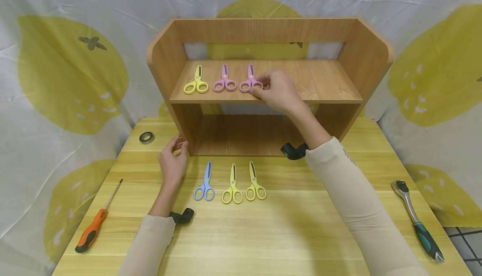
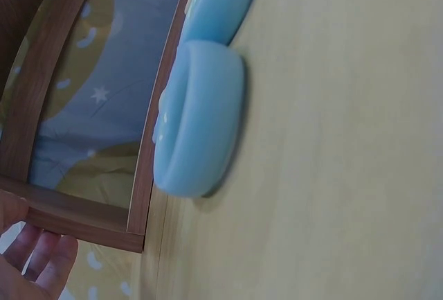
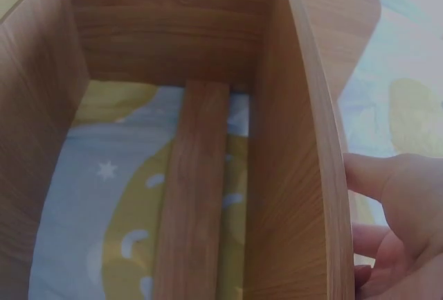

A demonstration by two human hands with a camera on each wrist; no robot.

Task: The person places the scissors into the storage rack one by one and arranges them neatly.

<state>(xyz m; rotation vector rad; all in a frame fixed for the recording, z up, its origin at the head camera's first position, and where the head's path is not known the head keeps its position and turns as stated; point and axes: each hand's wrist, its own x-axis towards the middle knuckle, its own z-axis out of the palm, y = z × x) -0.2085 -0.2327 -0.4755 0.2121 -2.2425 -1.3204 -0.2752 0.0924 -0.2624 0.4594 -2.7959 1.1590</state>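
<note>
My right hand is over the upper board of a wooden desk shelf, its thumb and fingertips pinching the right handle loop of a pink pair of scissors. To the left on that board lie another pink pair and a yellow pair, blades pointing back. In the right wrist view the board's edge hides what the right hand pinches. Down at the tabletop, my left hand has loosely bent fingers against the shelf's left side panel. The left wrist view shows its fingertips at the panel's edge.
In front of the shelf lie blue scissors and two yellow pairs. A tape roll and an orange screwdriver are at the left. A ratchet wrench lies at the right. Lemon-print cloth hangs behind.
</note>
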